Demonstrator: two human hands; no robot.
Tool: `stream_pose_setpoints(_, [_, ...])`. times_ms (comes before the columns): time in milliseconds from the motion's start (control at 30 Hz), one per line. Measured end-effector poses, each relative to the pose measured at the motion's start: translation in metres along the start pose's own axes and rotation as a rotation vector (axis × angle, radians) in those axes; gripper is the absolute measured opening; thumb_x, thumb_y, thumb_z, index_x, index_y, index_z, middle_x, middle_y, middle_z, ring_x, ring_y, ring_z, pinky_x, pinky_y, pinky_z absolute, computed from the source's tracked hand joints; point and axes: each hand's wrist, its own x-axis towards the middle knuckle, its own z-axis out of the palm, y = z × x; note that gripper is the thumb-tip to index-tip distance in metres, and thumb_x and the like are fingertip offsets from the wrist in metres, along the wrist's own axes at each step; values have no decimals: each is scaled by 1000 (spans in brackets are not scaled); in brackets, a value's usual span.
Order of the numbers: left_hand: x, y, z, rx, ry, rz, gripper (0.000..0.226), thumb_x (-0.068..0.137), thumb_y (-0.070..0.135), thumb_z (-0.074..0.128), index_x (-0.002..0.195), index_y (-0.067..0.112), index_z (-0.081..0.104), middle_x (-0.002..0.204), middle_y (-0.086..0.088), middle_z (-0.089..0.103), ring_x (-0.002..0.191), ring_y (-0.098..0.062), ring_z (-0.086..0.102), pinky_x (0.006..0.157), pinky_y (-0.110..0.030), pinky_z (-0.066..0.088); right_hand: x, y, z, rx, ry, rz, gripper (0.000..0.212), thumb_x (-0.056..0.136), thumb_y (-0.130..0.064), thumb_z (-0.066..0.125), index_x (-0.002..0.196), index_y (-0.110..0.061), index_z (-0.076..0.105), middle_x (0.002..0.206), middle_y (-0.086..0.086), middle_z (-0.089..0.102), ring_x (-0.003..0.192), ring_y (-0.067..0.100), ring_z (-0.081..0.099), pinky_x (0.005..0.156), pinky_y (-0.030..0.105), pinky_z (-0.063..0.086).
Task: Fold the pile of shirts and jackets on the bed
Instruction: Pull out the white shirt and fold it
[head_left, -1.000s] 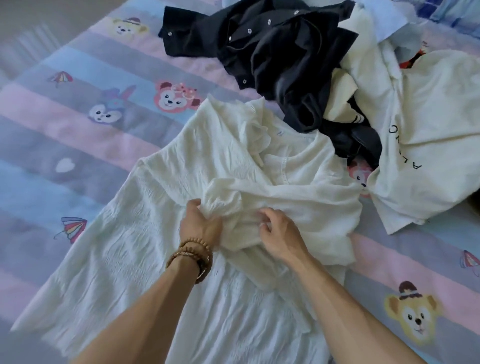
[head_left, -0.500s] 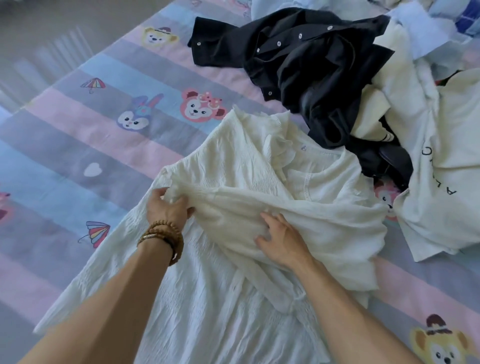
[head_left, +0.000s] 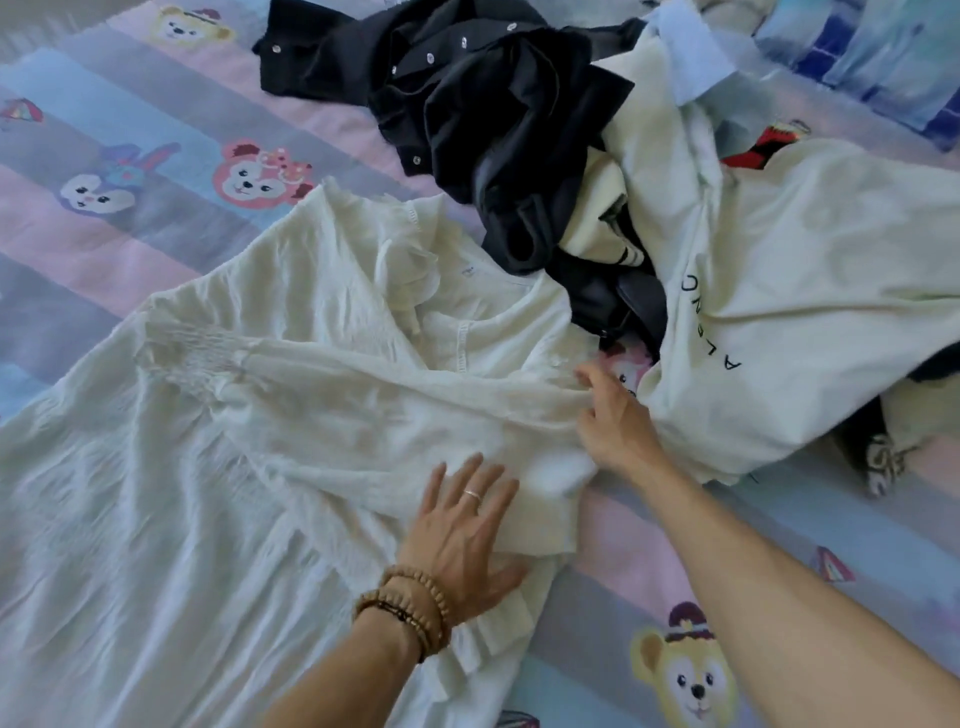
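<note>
A white crinkled blouse (head_left: 218, 467) lies spread on the bed, one sleeve folded across its chest toward the left. My left hand (head_left: 462, 530), with bead bracelets and a ring, rests flat with spread fingers on the blouse's lower right side. My right hand (head_left: 613, 415) pinches the blouse's right edge near the shoulder. Behind it lies the pile: a black snap-button jacket (head_left: 498, 104) and a cream shirt with black lettering (head_left: 810, 291).
The bed has a pastel striped sheet (head_left: 104, 244) printed with cartoon bears and rabbits. A light blue garment (head_left: 691, 57) and blue patterned bedding (head_left: 883, 62) lie at the back right. A dark patterned item (head_left: 878, 457) pokes out under the cream shirt.
The sleeve has been laid across the blouse to the left. My left hand let go of it and moved down to lie flat. My right hand moved right to the blouse's edge.
</note>
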Motion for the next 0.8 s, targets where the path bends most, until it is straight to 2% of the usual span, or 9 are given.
stream_pose_setpoints(67, [11, 23, 9, 37, -71, 97, 69, 61, 44, 66, 126, 26, 49, 129, -3, 60, 124, -28, 55, 102, -53, 39, 17, 21, -7, 70, -148, 51, 62, 80, 3, 47, 135, -26, 44, 132, 2, 56, 104, 28, 62, 92, 41, 50])
stream_pose_setpoints(133, [22, 36, 18, 84, -72, 93, 54, 70, 32, 50, 124, 27, 51, 126, -5, 63, 119, -29, 59, 97, -55, 43, 32, 39, -8, 129, -166, 91, 56, 77, -2, 46, 125, -29, 51, 119, 4, 62, 91, 29, 66, 84, 44, 55])
stream_pose_setpoints(200, [29, 39, 19, 97, -143, 41, 56, 74, 33, 35, 123, 27, 61, 126, -8, 64, 118, -31, 60, 94, -58, 44, 44, 50, -7, 187, -183, 91, 37, 81, -12, 49, 112, -30, 55, 105, 4, 65, 75, 28, 70, 69, 40, 57])
stream_pose_setpoints(267, [32, 42, 26, 120, -181, 8, 59, 75, 42, 35, 125, 29, 63, 132, -9, 60, 124, -32, 54, 97, -60, 40, 54, 60, -8, 167, -196, 25, 4, 90, -26, 56, 94, -24, 56, 93, 3, 65, 66, 25, 67, 60, 33, 51])
stream_pose_setpoints(367, [21, 50, 40, 106, -212, 75, 62, 73, 35, 48, 135, 35, 50, 142, -6, 51, 134, -29, 42, 102, -61, 33, 64, 83, -16, 88, -108, -85, 33, 93, -26, 63, 64, -17, 48, 71, 3, 52, 68, 20, 49, 57, 25, 35])
stream_pose_setpoints(467, [12, 52, 46, 99, -184, 65, 66, 74, 27, 39, 139, 36, 44, 141, -5, 52, 133, -30, 44, 97, -64, 40, 71, 98, -19, 103, -77, -99, 30, 95, -25, 61, 76, -2, 66, 80, 13, 64, 77, 27, 56, 64, 31, 35])
stream_pose_setpoints(533, [12, 51, 45, 120, -165, 50, 62, 77, 31, 37, 139, 37, 43, 140, -7, 54, 131, -33, 46, 93, -65, 43, 74, 98, -10, 43, -64, -58, 26, 97, -26, 56, 87, -7, 70, 92, 11, 68, 89, 29, 58, 72, 29, 34])
stream_pose_setpoints(667, [6, 53, 39, 131, -161, 129, 71, 82, 67, 38, 144, 33, 33, 145, -6, 47, 138, -37, 35, 106, -67, 27, 68, 86, 6, -17, 141, -34, 15, 94, -20, 52, 88, -23, 65, 99, 9, 67, 99, 33, 60, 83, 36, 44])
stream_pose_setpoints(800, [18, 33, 18, 127, 109, -142, 55, 90, 48, 39, 135, 18, 51, 137, -5, 55, 138, -28, 39, 112, -56, 15, 30, 59, 22, -86, 591, -297, 12, 85, -13, 45, 90, -11, 56, 92, 12, 56, 87, 31, 50, 74, 41, 41])
